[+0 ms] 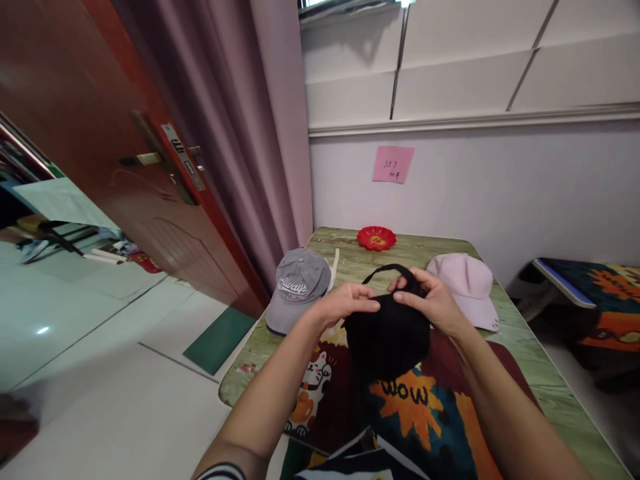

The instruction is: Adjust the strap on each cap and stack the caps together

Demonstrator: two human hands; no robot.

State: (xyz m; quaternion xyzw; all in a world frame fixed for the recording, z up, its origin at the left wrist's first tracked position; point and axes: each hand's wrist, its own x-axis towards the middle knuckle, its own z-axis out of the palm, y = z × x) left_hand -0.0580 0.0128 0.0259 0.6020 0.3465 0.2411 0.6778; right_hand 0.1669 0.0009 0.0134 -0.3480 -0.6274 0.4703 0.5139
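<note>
Black cap (387,343), probably, between left hand (346,303) and right hand (434,301).

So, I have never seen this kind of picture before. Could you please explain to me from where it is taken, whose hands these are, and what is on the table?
Of course. There is no robot here: one person works with two bare hands. The camera is worn on that person's head and looks forward and down, so the arms reach in from the bottom edge.

The left hand and the right hand both hold a black cloth piece, probably a cap, with a strap looping up at its top.

On the green table a grey cap lies to the left and a pale pink cap to the right. A red dish sits near the far edge, and a colourful mat lies closest to the person.
</note>
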